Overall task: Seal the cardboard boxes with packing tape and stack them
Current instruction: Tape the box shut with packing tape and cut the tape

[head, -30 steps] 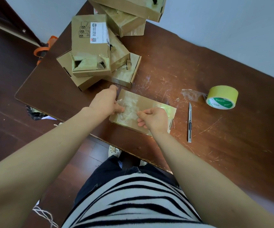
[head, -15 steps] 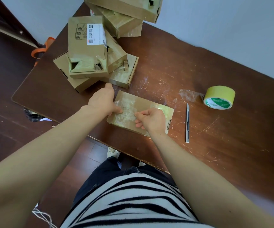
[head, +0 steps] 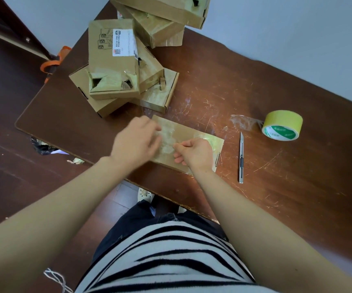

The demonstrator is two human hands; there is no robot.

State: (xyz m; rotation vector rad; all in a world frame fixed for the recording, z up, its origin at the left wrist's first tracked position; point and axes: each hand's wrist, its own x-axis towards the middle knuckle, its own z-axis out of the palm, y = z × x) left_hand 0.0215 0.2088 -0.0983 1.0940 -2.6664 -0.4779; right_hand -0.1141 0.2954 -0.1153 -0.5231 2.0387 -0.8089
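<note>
Left hand point(head: 136, 142), right hand point(head: 194, 154) on box point(head: 192, 132) — tape roll point(head: 282, 124) near

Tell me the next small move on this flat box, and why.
Probably smooth the wrinkled clear tape down onto the flat cardboard box with the left hand: the tape looks crinkled, the right hand seems to pinch it, and both hands sit on the box.

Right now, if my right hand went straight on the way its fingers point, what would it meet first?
Probably your left hand: the right hand points leftward across the flat box toward it, though their heights are unclear.
</note>
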